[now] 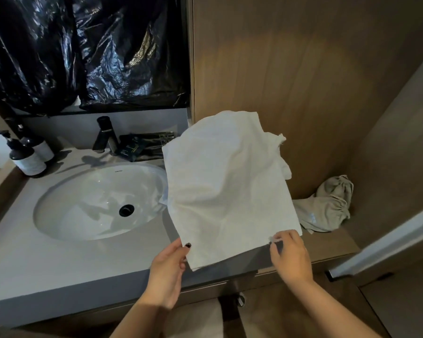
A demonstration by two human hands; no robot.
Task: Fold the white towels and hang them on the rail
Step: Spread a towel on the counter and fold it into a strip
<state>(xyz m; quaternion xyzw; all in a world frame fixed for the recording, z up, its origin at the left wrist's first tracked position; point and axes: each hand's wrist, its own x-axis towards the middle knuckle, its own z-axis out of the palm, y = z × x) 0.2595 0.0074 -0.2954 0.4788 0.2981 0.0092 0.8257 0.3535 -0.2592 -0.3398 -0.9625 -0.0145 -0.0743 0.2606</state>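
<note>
Towel (230,191) sits centre-right of frame, spread over the counter (59,264) edge beside the sink (71,191), both near corners pinched. Left hand (167,274) nips the lower-left corner, thumb on top; right hand (289,254) pinches the lower-right corner w/ fingertips. Cloth looks soft, light, floppy (no stiffness at all), so corners and hems are prob. the best grip pts. Far end is bunched, its edges hard to read. Rail isn't visible; a grey bag (327,206) slumps at right.

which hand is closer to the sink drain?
Left. The left hand grips the white towel at its near left corner, just right of the drain; the right hand is farther right.
</note>
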